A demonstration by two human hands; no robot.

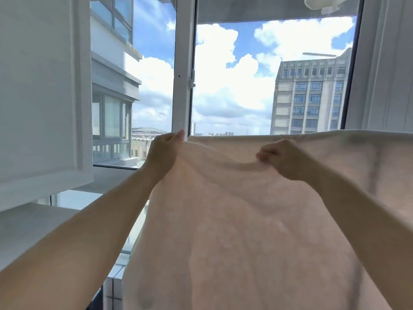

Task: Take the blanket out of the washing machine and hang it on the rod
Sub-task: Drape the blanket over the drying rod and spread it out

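Pink blanket [234, 220] held up before a window [232, 86].
Left hand [163, 151] and right hand [283, 157] each pinch its top edge with curled fingers.

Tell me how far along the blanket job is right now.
Done: the blanket is out of the machine and up at window height. In hand: the left hand pinches its upper left corner, the right hand grips the near layer's top edge further right. Its right part looks draped over something, but no rod is visible. Left: confirming it hangs, spreading it, letting go.
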